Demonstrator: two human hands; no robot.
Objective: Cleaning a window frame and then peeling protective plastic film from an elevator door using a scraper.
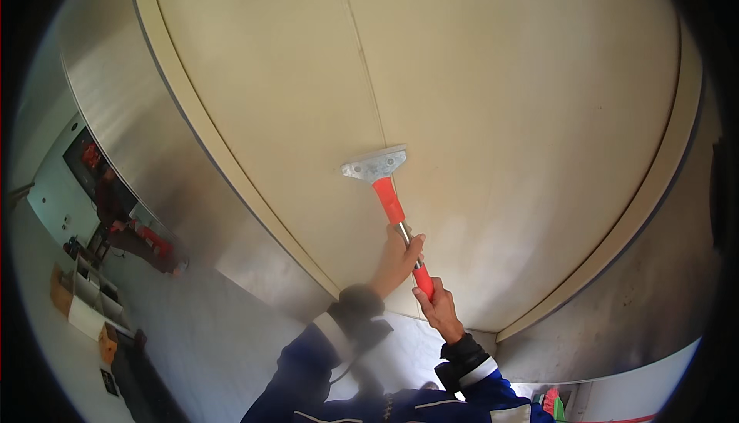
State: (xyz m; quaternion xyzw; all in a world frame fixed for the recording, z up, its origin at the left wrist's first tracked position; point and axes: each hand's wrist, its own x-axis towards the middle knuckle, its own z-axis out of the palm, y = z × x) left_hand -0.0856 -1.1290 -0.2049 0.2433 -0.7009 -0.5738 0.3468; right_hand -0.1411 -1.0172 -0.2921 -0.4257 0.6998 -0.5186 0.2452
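A long-handled scraper (375,165) with a wide metal head and a red and chrome handle lies before a beige double door (508,105). Its blade edge is at the seam between the two door panels; whether it touches the surface cannot be told. My left hand (401,258) is closed around the chrome middle of the handle. Lower down, my right hand (441,306) grips the red end of the same handle. Both forearms wear dark blue sleeves with pale bands and black cuffs.
A beige frame (231,172) and brushed metal wall panels (173,192) border the door. At far left stand another person (112,209), a red object (153,242) and a white shelf unit (95,293). Green and red items (553,404) are at the lower right.
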